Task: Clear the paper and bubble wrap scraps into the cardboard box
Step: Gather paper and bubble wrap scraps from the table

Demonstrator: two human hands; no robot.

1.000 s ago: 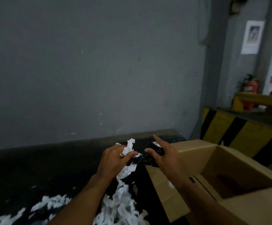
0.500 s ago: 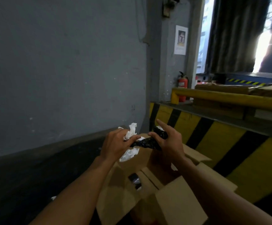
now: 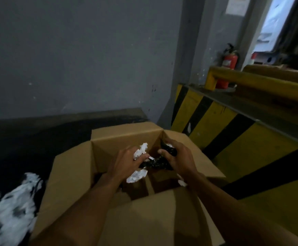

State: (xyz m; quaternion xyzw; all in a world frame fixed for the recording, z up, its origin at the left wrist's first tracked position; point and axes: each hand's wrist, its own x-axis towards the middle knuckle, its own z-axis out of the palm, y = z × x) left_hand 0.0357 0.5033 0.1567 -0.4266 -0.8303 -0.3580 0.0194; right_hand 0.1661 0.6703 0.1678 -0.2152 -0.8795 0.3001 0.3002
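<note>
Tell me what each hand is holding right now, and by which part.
Left hand clutches crumpled white paper around its middle. Right hand grips a black crinkled scrap at its right end. Both are over the open cardboard box.

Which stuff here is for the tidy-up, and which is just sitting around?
For the job:
- cardboard box
- white paper scraps in the left hand
- dark crumpled scrap in the right hand
- scraps pile

Just there:
- fire extinguisher
- yellow rail
- wall notice

- We see a matt brown cardboard box (image 3: 130, 139).
- Crumpled white paper scraps (image 3: 141, 150), rough-edged.
- Glossy black plastic wrap (image 3: 159, 161).
- We note a dull grey painted wall (image 3: 82, 50).
</note>
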